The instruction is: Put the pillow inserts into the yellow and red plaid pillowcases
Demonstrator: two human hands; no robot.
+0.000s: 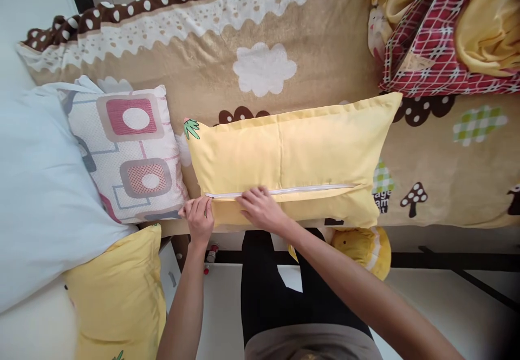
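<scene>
A yellow pillow [325,143] lies on the bed with a white zipper [309,188] running along its near side; the zipper looks closed along the visible stretch. My left hand [198,216] is closed on the pillow's near left corner, by the zipper's left end; whether its fingertips hold the zipper pull is hidden. Across the zipper and the fabric just below it rests my right hand [262,207], fingers spread and lying over the cloth. A green leaf print [192,128] marks the pillow's far left corner.
A patterned cushion [140,148] and a light blue pillow [49,186] lie to the left. Another yellow pillow [117,295] is below them. Red plaid cloth [439,45] is heaped far right. A yellow plush item [363,246] sits at the bed's near edge.
</scene>
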